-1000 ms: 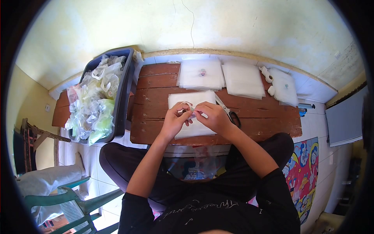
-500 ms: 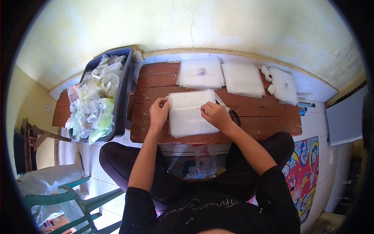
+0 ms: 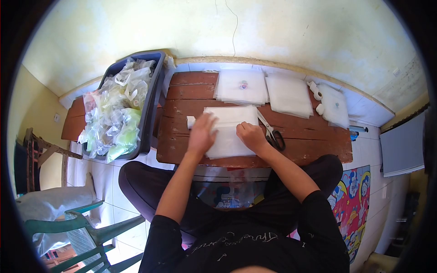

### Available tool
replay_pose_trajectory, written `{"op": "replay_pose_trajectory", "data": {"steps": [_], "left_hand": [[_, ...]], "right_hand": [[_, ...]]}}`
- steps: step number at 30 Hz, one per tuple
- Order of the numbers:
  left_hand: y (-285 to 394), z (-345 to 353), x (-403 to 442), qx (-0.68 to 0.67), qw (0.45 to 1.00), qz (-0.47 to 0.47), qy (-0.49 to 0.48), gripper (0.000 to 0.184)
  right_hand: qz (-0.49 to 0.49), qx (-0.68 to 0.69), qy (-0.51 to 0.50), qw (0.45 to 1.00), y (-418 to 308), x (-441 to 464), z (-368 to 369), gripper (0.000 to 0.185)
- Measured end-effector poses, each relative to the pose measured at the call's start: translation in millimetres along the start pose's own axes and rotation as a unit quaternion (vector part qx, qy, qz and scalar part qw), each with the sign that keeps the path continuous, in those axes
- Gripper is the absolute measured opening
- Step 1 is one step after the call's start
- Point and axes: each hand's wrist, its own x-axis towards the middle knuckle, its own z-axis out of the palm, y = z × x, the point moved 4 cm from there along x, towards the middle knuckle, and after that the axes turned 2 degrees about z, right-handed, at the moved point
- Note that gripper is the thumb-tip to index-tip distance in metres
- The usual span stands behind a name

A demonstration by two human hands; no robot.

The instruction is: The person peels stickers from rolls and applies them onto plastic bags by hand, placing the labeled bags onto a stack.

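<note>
Fingers on the right hand [image 3: 251,136] are curled in together, knuckles up, and I can't tell if there's anything pinched under them. The left hand [image 3: 201,135] has its fingers stretched out, not gripping, over the left side of the sheets [image 3: 231,148]. It's blurry there, so I won't swear whether they're pressing or just skimming.

The sheets are in a pile on the table [image 3: 182,104], right in front of the lap near the front edge, I'd guess because both hands reach it easily there. The pile sits pretty much square to the person, one edge facing the body, the opposite one the wall. It looks nearly square too, but with this lens I'd only call the long axis front-to-back as a maybe.

Scissors [image 3: 271,130] lie just beside the pile's right edge: tips aimed at the wall and leaning left, handles back toward the right forearm. Handy for a right-hand grab, I reckon. The white roll [image 3: 190,122] is off the left side, near the left fingertips, so probably parked for that hand.
</note>
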Motion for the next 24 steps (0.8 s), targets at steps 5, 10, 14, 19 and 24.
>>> {"op": "replay_pose_trajectory", "data": {"steps": [5, 10, 14, 19, 24], "left_hand": [[11, 40, -24, -0.020, 0.986, 0.061, -0.153, 0.039], [12, 37, -19, -0.016, 0.984, 0.024, -0.174, 0.034], [15, 37, -19, -0.011, 0.984, 0.019, -0.179, 0.035], [15, 36, -19, -0.010, 0.982, 0.009, -0.186, 0.036], [15, 37, -19, -0.008, 0.982, 0.003, -0.187, 0.038]], "right_hand": [[-0.004, -0.007, 0.007, 1.000, -3, 5, 10, 0.008], [-0.014, -0.014, -0.012, 1.000, -19, -1, 23, 0.006], [-0.033, -0.025, -0.013, 0.999, -23, -7, 25, 0.006], [-0.037, -0.018, -0.026, 0.999, -26, -10, 22, 0.006], [-0.032, -0.004, -0.029, 0.999, -25, -12, 22, 0.006]]}}
